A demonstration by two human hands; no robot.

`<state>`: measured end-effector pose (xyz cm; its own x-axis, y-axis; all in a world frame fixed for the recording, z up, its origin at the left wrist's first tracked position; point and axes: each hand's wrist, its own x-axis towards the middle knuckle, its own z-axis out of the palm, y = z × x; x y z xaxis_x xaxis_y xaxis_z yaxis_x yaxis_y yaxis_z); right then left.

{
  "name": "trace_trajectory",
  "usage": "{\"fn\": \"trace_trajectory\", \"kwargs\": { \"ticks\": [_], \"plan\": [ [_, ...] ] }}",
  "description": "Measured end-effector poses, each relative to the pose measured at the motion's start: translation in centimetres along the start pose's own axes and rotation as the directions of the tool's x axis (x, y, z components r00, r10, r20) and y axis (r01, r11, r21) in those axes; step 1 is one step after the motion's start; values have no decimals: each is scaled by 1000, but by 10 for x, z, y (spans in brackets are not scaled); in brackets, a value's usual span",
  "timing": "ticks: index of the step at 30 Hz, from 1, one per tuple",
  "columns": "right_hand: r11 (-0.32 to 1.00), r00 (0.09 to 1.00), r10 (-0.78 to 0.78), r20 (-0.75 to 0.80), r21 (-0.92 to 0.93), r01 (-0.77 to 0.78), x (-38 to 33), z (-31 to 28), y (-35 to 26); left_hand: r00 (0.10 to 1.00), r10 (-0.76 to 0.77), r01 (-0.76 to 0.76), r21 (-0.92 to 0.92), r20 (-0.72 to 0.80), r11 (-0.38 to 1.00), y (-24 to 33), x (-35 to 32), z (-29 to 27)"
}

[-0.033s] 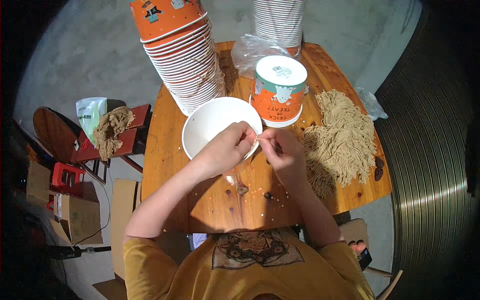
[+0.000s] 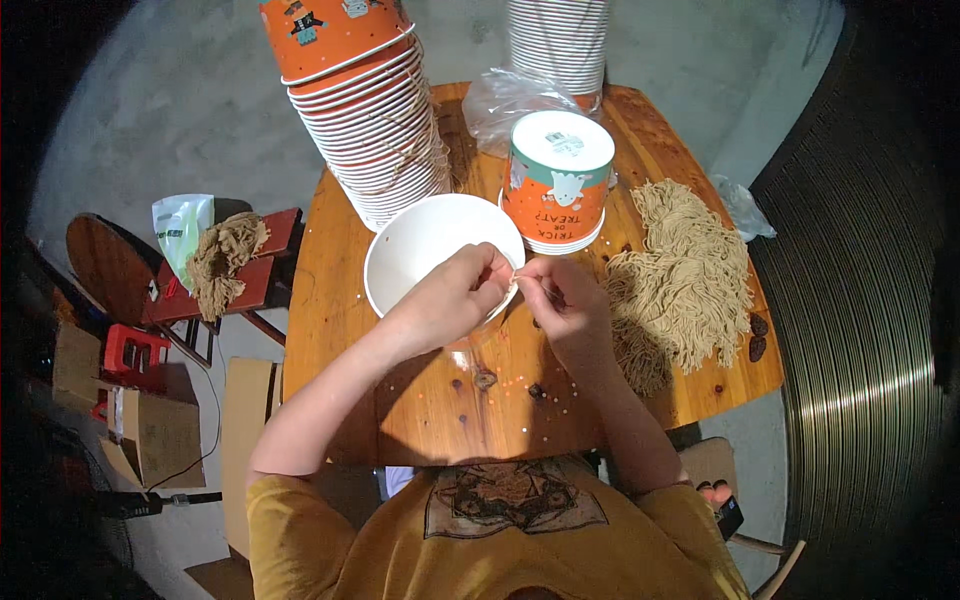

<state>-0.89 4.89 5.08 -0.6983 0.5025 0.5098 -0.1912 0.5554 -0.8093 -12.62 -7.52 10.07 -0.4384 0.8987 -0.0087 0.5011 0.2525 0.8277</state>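
A white-lined paper bucket (image 2: pixel 405 245) stands mouth-up on the wooden table (image 2: pixel 440 420) in front of me. At the right side of its rim, both hands meet. My left hand (image 2: pixel 450 300) reaches across the near rim, its fingers closed in a pinch. My right hand (image 2: pixel 572 312) pinches from the other side, just outside the rim. Between the fingertips shows a short bit of tan string (image 2: pixel 514 281); most of it is hidden by the fingers. Right of my right hand lies a heap of tan strings (image 2: pixel 690 280).
A tall, leaning stack of orange paper buckets (image 2: pixel 375 130) rises behind on the left. Upturned orange and green buckets (image 2: pixel 555 205) stand behind the rim, near a clear plastic bag (image 2: pixel 505 105) and another bucket stack (image 2: pixel 558 45). More tan string (image 2: pixel 225 260) hangs over a red stool (image 2: pixel 262 262) at left.
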Motion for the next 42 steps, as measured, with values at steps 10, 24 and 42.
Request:
{"fn": "trace_trajectory", "kwargs": {
  "ticks": [10,24,42],
  "plan": [
    [999,999,-37,-27,-19,37,-1,0,3,1000,-28,27,25,8,999,-2,2,-2],
    [997,996,66,-66,30,-65,-2,-1,6,996,21,-21,1,-83,1000,-10,8,0],
    [995,993,73,-93,68,-67,-5,0,9,990,42,-37,41,-131,998,-11,8,1]
  ]
}}
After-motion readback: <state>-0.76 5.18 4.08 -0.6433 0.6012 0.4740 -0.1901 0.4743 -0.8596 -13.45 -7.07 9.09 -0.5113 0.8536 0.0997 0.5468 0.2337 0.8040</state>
